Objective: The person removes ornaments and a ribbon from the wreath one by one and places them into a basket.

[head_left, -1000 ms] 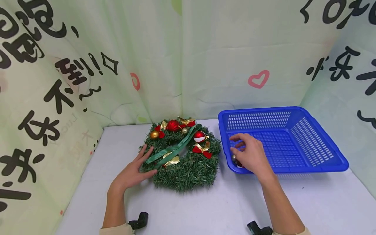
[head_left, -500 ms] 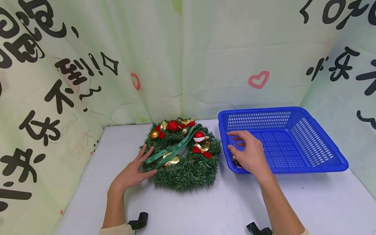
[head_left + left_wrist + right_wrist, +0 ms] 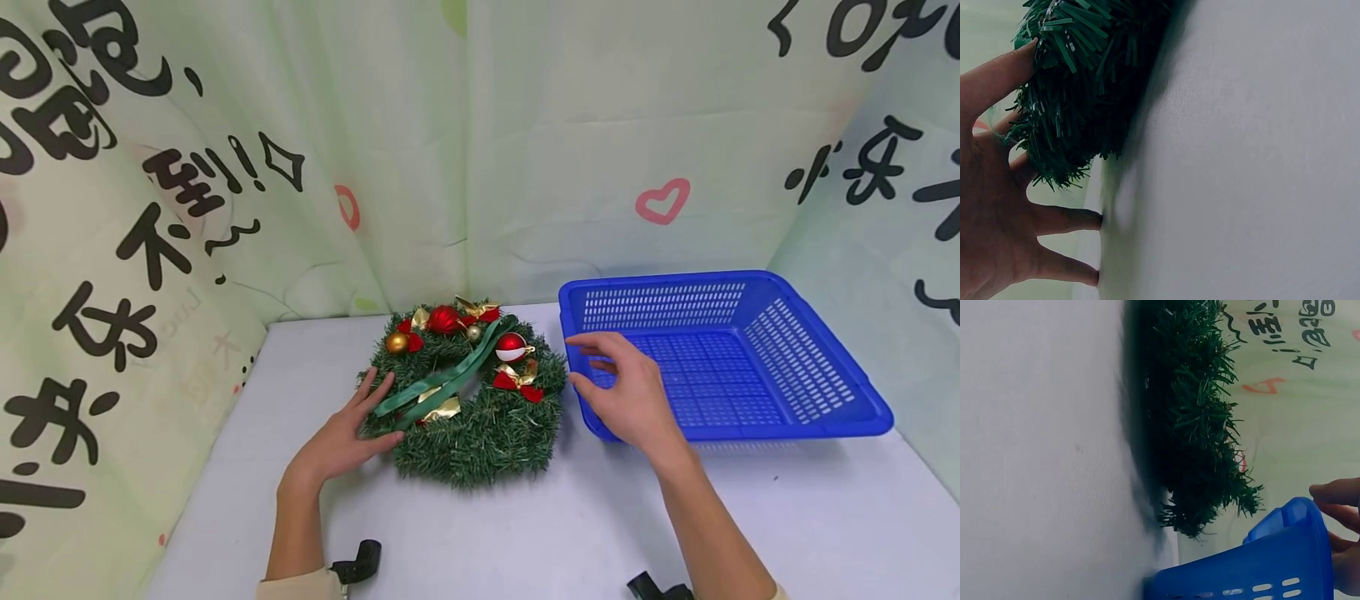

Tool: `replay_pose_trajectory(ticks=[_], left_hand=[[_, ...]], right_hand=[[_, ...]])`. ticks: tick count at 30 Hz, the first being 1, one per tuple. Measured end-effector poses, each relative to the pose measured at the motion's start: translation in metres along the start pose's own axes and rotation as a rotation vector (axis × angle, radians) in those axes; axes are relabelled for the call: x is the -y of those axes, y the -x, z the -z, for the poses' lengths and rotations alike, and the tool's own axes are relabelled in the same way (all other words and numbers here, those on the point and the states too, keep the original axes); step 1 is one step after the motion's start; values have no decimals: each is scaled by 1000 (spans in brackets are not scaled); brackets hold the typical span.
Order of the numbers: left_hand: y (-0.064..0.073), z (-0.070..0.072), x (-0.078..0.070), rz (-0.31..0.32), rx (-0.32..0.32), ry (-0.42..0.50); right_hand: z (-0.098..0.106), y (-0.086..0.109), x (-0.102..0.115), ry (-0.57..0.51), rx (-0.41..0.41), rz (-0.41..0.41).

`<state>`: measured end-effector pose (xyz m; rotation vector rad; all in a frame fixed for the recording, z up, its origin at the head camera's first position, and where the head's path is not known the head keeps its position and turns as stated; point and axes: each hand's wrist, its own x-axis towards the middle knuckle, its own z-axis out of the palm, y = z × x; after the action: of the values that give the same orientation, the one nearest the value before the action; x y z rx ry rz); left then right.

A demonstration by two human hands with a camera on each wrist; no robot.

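Note:
In the head view a green Christmas wreath (image 3: 480, 450) lies on the table, with red, gold and red-and-white balls, small bows and a green ribbon (image 3: 465, 371) across it. My left hand (image 3: 337, 446) rests at its left side, fingers spread; in the left wrist view two fingertips touch the table. My right hand (image 3: 633, 392) is over the left rim of a blue plastic basket (image 3: 817, 358), thumb and index finger apart, with nothing visible between them. The right wrist view shows these fingers (image 3: 1341, 490) right at the rim. The basket's near left corner inside is hidden behind the hand.
The basket stands right of the wreath, a narrow gap between them. Printed curtains (image 3: 540, 167) hang behind the table (image 3: 480, 542) and at both sides. Black wrist camera mounts (image 3: 358, 562) show beside the forearms.
My right hand has shifted left and slightly up, from inside the basket to its left rim. Small ornaments earlier visible by the thumb are now out of sight. My left hand stays put.

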<state>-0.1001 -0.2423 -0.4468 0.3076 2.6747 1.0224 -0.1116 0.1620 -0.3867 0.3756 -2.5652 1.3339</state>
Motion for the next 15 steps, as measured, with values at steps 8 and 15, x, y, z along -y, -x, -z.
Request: replay_pose_trajectory(ticks=[8,15], left_hand=[[0,0,-1,0,0,9],[0,1,-1,-1,1,20]], right_hand=[[-7,-2,6,-35,29,-14],[-21,-13,15,-87,102,-34]])
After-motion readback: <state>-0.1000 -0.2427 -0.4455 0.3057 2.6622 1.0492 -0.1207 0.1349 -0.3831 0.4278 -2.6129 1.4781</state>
